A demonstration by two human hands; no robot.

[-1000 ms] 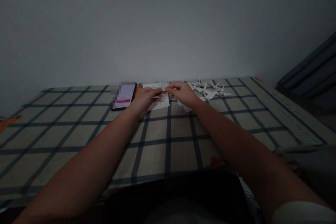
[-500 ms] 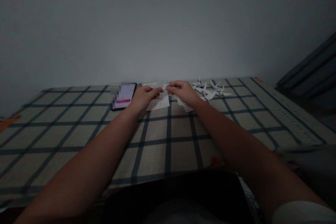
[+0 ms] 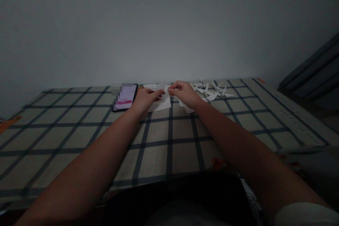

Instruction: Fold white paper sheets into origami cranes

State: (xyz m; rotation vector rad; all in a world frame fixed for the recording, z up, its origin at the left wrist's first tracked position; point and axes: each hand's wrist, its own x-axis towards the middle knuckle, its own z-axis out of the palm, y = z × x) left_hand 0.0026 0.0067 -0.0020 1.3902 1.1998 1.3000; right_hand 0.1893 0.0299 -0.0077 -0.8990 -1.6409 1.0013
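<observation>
My left hand (image 3: 148, 98) is closed in a pinch, thumb against the fingers. Facing it, with only a narrow gap between the fingertips, my right hand (image 3: 182, 93) is pinched as well. Between them shows a small piece of white folded paper (image 3: 166, 89); its exact shape is too small and dim to make out. Beneath the hands lies a white sheet of paper (image 3: 163, 103) with faint print. Another bit of white paper (image 3: 187, 107) sticks out under my right hand. Several white paper cranes (image 3: 206, 91) rest just right of that hand.
A phone (image 3: 126, 96) with its screen lit lies left of my left hand. More white paper (image 3: 156, 85) is behind the hands. The checked cloth (image 3: 156, 130) covers the table, which meets a grey wall (image 3: 169, 24) at the back. Dark striped fabric (image 3: 315, 70) hangs at the right.
My fingertips have shifted very slightly, and less of the small paper's white tip stands up between them. The phone, cranes and sheet stay where they were.
</observation>
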